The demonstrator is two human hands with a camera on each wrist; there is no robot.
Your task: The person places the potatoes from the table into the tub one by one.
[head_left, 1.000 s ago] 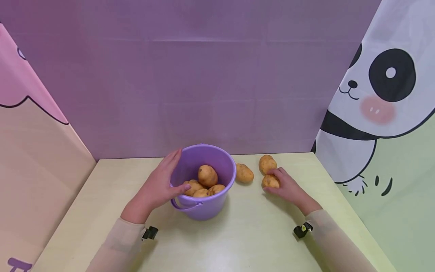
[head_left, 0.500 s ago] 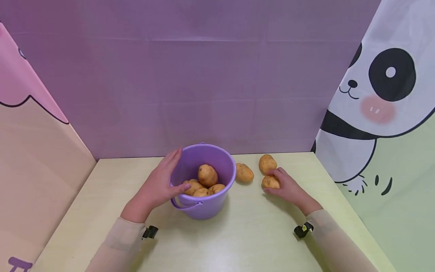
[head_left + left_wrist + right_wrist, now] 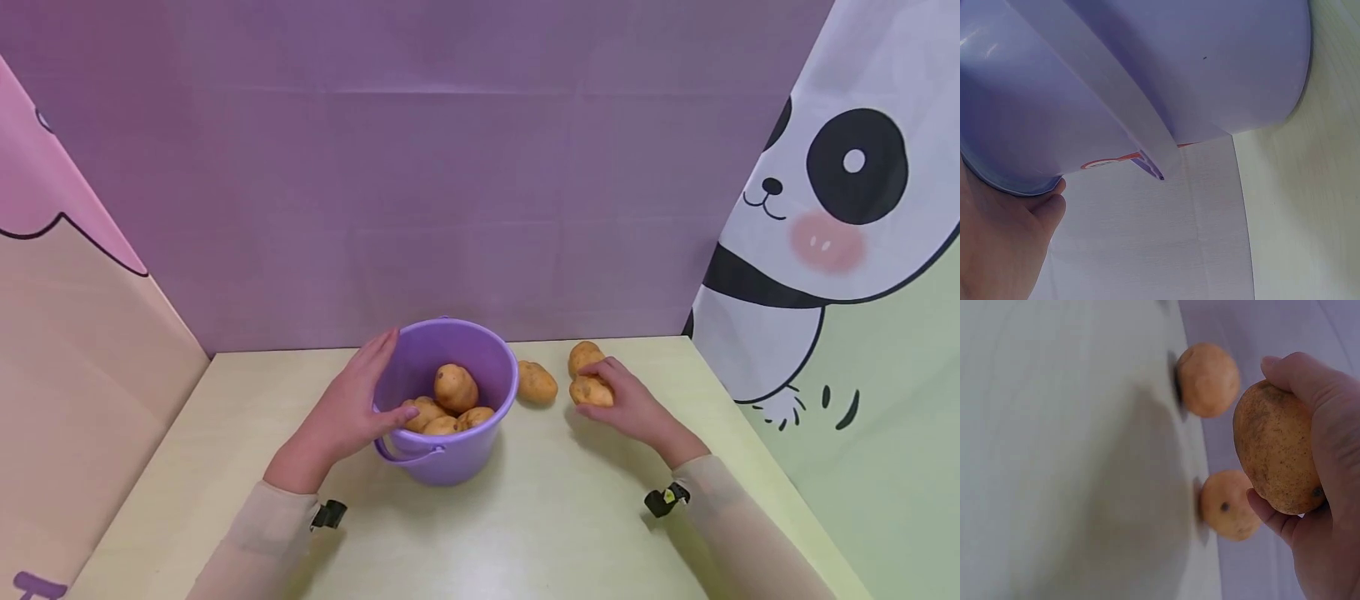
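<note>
My left hand [image 3: 348,404] holds the rim of a purple bucket [image 3: 461,454], its thumb over the near edge and its fingers along the left side. In the left wrist view the fingertips [image 3: 1050,209] lie against the outside, just under the rim. Several potatoes [image 3: 455,387] lie inside the bucket. My right hand [image 3: 637,408] grips a potato [image 3: 1279,447] between thumb and fingers, raised above the table. Behind it is another potato [image 3: 583,357], partly covered in the head view. Between the bucket and the right hand lies a further potato [image 3: 537,384].
The pale wooden table [image 3: 465,550] ends at a purple backdrop [image 3: 450,183] just behind the bucket. Printed panels flank it, with a panda [image 3: 825,242] on the right. The bucket's handle [image 3: 408,458] hangs down at the front.
My right hand has lifted the potato it grips slightly off the table, up and a little to the left. My left hand and the bucket stay put.
</note>
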